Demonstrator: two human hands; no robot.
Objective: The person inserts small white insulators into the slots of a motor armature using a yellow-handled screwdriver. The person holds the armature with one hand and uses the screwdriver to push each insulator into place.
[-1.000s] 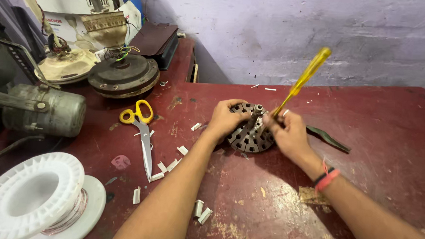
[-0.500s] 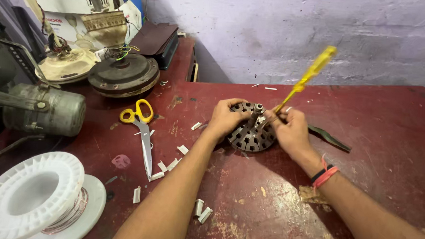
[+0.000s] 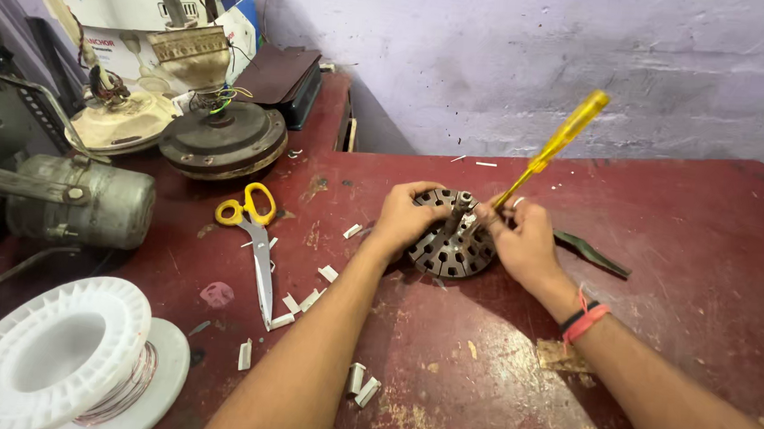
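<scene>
Stator core (image 3: 453, 245), slotted metal disc, mid-table on the red table (image 3: 691, 225); left hand (image 3: 406, 218) curled over its left rim, right hand (image 3: 526, 241) closed round a yellow-handled screwdriver (image 3: 556, 144) angled into the slots. Risk: tip slipping toward the bracing fingers, or the disc skidding among paper scraps (image 3: 306, 300).

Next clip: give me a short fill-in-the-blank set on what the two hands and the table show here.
1. The right hand holds a screwdriver with a ____ translucent handle.
2. The left hand steadies a round slotted ____ core on the red table.
3. The yellow-handled scissors lie to the ____ of the left hand.
4. The white plastic spool carries thin ____-coloured wire.

Missing words: yellow; metal; left; copper
</scene>
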